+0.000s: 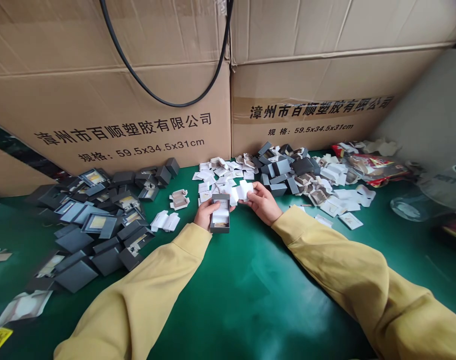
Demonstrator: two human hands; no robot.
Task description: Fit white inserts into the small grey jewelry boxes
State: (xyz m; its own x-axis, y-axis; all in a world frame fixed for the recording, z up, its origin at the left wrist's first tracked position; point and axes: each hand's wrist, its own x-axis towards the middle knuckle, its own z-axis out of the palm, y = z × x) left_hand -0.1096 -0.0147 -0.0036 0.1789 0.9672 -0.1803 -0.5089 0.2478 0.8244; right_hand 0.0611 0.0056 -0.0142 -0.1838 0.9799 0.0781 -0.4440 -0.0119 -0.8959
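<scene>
My left hand (204, 215) grips a small dark grey box (220, 225) by its left side, with the thumb over its edge. White paper or card shows inside this open-topped box. To its right, my right hand (263, 202) pinches a folded white paper piece (244, 191) between thumb and fingers. Several white paper pieces (216, 172) lie just behind both hands. A pile of dark grey boxes (76, 240) spreads over the left side, some open with pale inserts showing.
Large cardboard cartons (138, 90) stand along the back of the green table (228, 300). A black cable (164, 102) hangs before them. More grey boxes (280, 167), a red plastic packet (378, 167) and a clear container (411, 205) are at the right.
</scene>
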